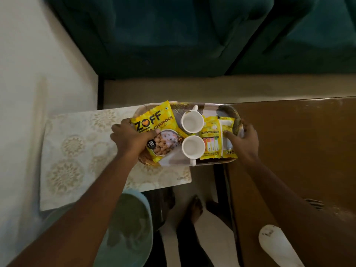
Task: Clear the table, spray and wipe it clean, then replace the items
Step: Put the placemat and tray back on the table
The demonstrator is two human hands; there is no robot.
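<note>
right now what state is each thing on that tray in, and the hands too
tray: loaded, held at both ends
left hand: fingers grip the left end
right hand: fingers grip the right end
far cup: upright, empty
near cup: upright, empty
Zoff soya chunks packet: lying face up
two yellow packets: lying flat, overlapping, backs up

**Loaded tray between mat and bench**

A patterned tray (pixel 221 109) carries two white cups (pixel 192 122) and yellow packets (pixel 154 120). Its left end sits over a floral mat (pixel 77 151) that lies on a pale surface (pixel 23 74). Its right end overlaps the brown bench (pixel 298 141), where a white object (pixel 275 245) lies.
</note>
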